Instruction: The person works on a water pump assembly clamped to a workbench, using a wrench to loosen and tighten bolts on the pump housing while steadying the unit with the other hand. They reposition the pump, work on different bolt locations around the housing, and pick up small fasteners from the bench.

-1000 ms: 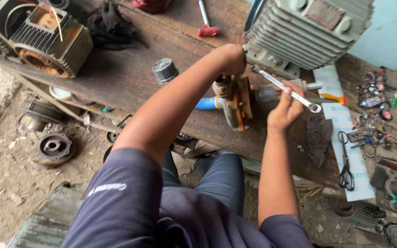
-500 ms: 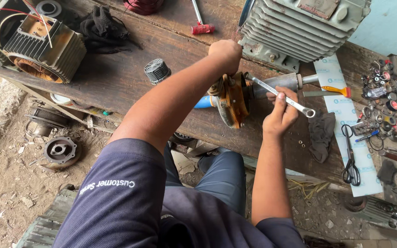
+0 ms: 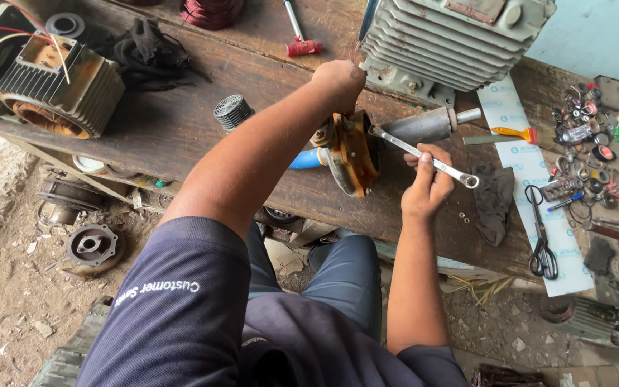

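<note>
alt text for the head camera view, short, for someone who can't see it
Seen from above, a person's right hand holds a silver wrench on a rusty orange motor end cover, with the left hand on its top. It stands on a worn wooden bench beside a grey finned motor.

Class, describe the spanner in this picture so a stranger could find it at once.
Start at the wooden workbench, then the orange-rimmed part at its middle. The spanner slants from it toward the right hand, which holds it. It is the only long, shiny silver bar with a ring end.
</note>
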